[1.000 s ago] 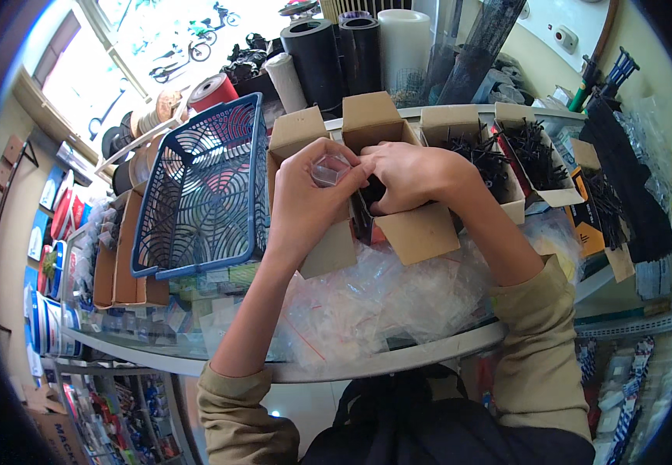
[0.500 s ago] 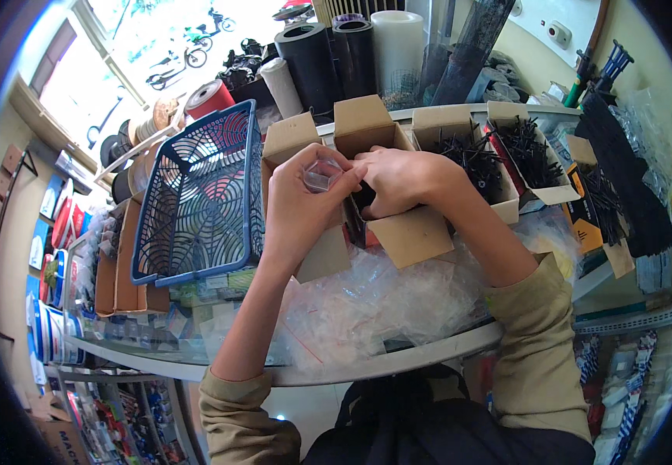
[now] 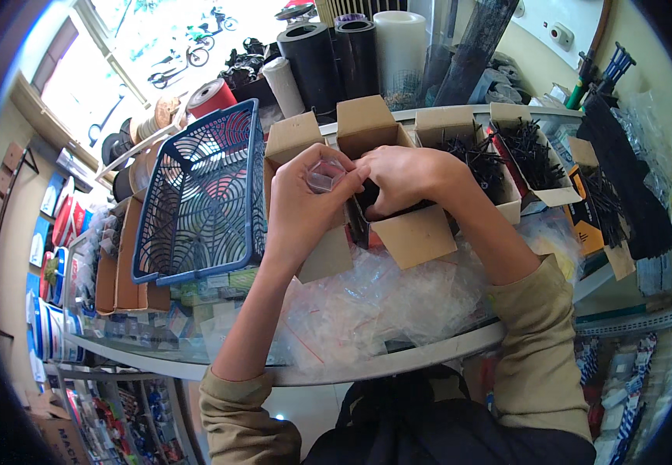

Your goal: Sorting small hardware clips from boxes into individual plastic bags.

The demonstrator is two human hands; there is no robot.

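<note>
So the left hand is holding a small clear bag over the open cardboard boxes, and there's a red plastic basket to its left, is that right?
Not quite. The plastic basket is blue, not red, as the head view shows. The rest holds: the left hand pinches a small clear bag over the open cardboard boxes, with the basket to its left.

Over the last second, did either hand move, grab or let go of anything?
Barely any change. The left hand still pinches the small clear plastic bag at its fingertips, and the right hand stays against it over the open cardboard box. Nothing was let go. The blue basket kept its place.
</note>
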